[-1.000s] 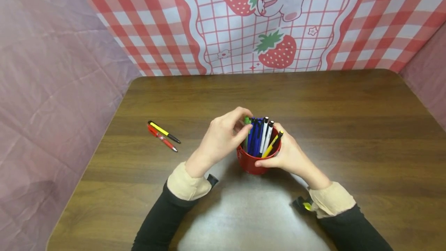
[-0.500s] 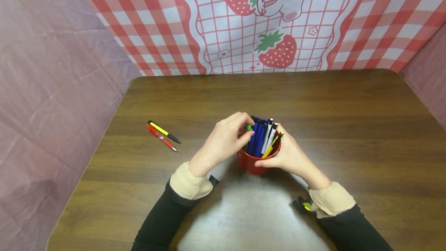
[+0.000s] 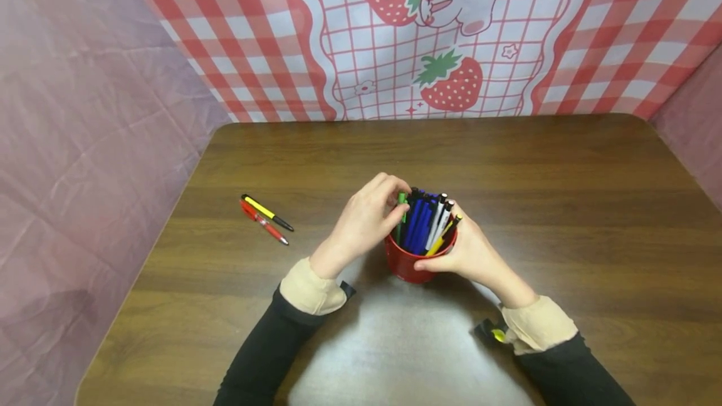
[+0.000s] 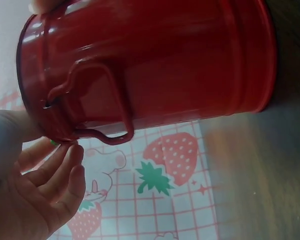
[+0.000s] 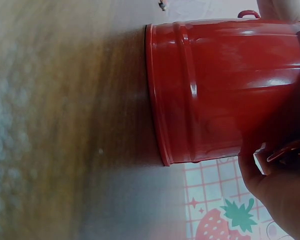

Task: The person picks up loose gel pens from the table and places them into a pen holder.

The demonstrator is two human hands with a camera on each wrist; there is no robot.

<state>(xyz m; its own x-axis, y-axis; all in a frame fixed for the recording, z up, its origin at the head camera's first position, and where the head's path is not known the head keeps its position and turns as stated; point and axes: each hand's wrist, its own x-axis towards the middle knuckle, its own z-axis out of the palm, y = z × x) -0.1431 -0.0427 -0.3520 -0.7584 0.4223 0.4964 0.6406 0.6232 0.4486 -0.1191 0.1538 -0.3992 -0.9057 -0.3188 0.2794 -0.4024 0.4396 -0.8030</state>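
Observation:
A red metal bucket (image 3: 407,266) stands upright on the table, packed with pens. My left hand (image 3: 361,221) is at its left rim, thumb and fingers pinching a green pen (image 3: 402,198) whose lower part is inside the bucket. Several blue pens (image 3: 418,230), white pens (image 3: 437,227) and a yellow pen (image 3: 437,244) lean beside it. With thumb in front and fingers behind, my right hand (image 3: 476,255) grips the bucket's right side. The left wrist view shows a looped handle (image 4: 122,100) on the bucket wall, with the left hand (image 4: 35,195) at the rim.
To the left, a yellow-and-black pen (image 3: 267,212) and a red pen (image 3: 264,222) lie side by side on the wooden table (image 3: 536,168). A red-and-white checked cloth (image 3: 254,30) with strawberries hangs behind the table, and pink cloth (image 3: 84,143) hangs at the left.
My left hand dipped at the rim, then rose slightly with the green pen. The blue and white pens have shifted a little to the right; the right hand still holds the bucket.

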